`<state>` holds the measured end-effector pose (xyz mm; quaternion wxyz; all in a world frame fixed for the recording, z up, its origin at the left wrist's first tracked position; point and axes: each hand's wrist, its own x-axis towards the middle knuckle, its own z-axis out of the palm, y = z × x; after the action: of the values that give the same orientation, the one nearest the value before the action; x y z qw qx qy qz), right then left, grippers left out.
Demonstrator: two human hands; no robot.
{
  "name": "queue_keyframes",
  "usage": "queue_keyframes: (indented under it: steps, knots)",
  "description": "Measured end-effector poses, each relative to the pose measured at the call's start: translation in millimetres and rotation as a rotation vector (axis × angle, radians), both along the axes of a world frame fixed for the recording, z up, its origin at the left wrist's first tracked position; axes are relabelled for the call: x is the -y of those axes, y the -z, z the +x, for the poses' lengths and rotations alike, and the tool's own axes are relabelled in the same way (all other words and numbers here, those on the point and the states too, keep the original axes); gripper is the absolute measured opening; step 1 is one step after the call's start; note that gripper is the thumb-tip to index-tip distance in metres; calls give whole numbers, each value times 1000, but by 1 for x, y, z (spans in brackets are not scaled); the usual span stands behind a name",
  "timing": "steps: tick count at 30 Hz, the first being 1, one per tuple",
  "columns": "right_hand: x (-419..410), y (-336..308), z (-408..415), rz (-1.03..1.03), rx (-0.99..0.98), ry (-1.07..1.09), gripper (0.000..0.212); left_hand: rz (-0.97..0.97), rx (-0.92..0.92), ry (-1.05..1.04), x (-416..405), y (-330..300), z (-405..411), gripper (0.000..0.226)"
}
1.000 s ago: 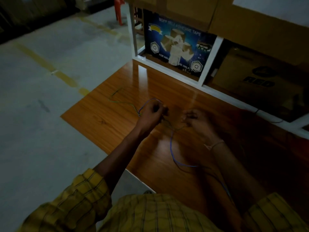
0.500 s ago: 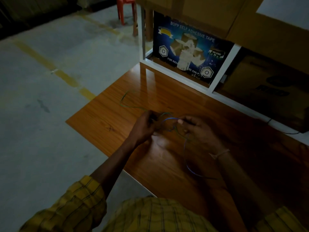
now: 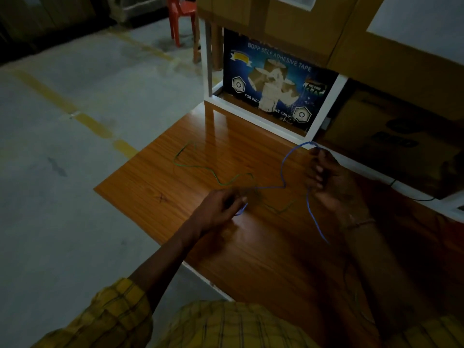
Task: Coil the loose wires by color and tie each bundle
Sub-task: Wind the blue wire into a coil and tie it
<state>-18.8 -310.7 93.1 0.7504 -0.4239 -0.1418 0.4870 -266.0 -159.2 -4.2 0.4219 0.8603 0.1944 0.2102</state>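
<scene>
The blue wire arches up from the left hand and over to the right hand, then trails down across the wooden surface toward the person. Left hand is pinched shut on one stretch of it, low near the surface; right hand is closed around the top of the loop, raised. The green wire lies loose and squiggly on the surface, running past the left hand, untouched. By the look of it, coiling has barely begun: one open blue loop, no bundle, no tie, green still to do. The tape box sits on the shelf behind.
</scene>
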Motion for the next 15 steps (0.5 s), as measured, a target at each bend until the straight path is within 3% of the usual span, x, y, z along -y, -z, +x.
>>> queue_keyframes:
  steps: [3, 5, 7, 9, 11, 14, 15]
  knots:
    - [13, -7, 1, 15, -18, 4, 28, -49, 21, -35, 1, 12, 2, 26]
    - [23, -10, 2, 18, -10, 1, 28, -41, 9, -92, 5, 23, 6, 45]
    - [32, -9, 6, 7, 12, 11, 27, -152, 37, -239, 10, 25, 13, 58]
    - [42, -9, 10, -14, 36, 20, 26, -457, 84, -363, 16, 17, 23, 49]
    - [53, -9, 12, -47, 90, 14, 28, -662, 135, -417, 22, 9, 32, 16]
    - [72, -15, 11, -82, 183, -73, 19, -781, 214, -495, 29, 3, 47, 24]
    - [80, -16, 12, -67, 204, -119, 28, -817, 271, -518, 32, 1, 52, 23]
